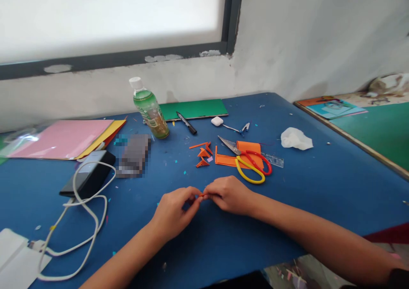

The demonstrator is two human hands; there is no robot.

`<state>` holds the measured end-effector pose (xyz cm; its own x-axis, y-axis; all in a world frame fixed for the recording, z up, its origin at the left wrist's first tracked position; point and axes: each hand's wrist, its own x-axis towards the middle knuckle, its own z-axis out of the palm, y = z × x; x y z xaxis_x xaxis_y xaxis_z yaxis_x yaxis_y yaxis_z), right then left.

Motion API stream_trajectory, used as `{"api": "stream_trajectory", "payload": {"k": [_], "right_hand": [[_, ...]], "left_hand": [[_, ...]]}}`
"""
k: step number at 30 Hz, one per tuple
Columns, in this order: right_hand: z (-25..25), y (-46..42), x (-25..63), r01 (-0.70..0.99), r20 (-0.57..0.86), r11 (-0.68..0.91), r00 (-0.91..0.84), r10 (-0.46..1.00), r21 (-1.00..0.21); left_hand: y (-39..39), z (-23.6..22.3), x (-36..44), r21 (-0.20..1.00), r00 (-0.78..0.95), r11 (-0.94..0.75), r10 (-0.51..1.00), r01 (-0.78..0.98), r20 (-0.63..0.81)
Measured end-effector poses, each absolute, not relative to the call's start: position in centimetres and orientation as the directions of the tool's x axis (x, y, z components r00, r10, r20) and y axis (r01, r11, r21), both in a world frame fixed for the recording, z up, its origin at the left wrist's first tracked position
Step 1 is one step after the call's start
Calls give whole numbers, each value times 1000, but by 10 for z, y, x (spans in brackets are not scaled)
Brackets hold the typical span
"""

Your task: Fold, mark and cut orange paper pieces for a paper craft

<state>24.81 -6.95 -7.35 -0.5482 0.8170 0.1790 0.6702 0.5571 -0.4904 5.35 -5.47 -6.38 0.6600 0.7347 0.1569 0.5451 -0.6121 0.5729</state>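
Pinching a small orange paper piece (202, 195) at your fingertips, left hand (172, 212) and right hand (232, 195) nearly meeting over the blue table (204, 250). Fine shaping, seemingly; calls for light, even pressure.

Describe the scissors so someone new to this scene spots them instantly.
On the blue table, look just beyond the right hand to the folded orange paper. The scissors lie across it, pointed end toward the upper left. One red and one yellow handle loop distinguish them from the orange paper beneath and clear ruler alongside.
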Motion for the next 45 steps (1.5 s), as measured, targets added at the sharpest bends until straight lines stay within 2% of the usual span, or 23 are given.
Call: {"api": "stream_trajectory", "payload": {"k": [5,11,14,17,20,22,25,28,31,35,38,41,45], "right_hand": [[-64,-51,272,840,3,413,-441,898,-352],[-40,-39,333,989,-137,24,-45,990,-146],[-40,-40,350,988,-212,-83,54,976,-132],[-51,-43,355,974,-238,-133,88,967,-183],[-63,-46,356,953,-211,-163,109,971,-255],[-66,-48,356,935,-186,-163,107,977,-316],[-64,-52,357,890,-151,-153,97,984,-430],[-56,-54,364,831,-108,-136,92,990,-539],[-51,-56,382,796,-20,-132,149,989,-591],[-58,-60,416,803,164,-180,325,931,-568],[-71,-64,434,825,319,-214,422,849,-523],[-85,-65,444,856,421,-209,428,799,-473],[-97,-61,447,892,424,-160,351,835,-423]], "left_hand": [[-49,-67,48,540,617,-579,776,611,134],[-30,-69,43,582,380,-398,911,709,160],[-18,-74,42,624,300,-345,937,701,180],[-12,-76,44,610,307,-389,921,691,240],[-17,-68,52,525,400,-520,854,674,333],[-25,-57,62,430,512,-611,792,665,333],[-34,-42,88,239,695,-712,700,660,163],[-30,-37,124,175,756,-750,653,637,48],[-14,-39,164,136,756,-746,653,652,-48],[11,-35,208,112,679,-672,710,732,-187],[23,-26,225,106,602,-608,720,787,-345],[30,-21,233,114,551,-570,693,814,-465],[32,-23,234,210,594,-579,624,788,-508]]}}
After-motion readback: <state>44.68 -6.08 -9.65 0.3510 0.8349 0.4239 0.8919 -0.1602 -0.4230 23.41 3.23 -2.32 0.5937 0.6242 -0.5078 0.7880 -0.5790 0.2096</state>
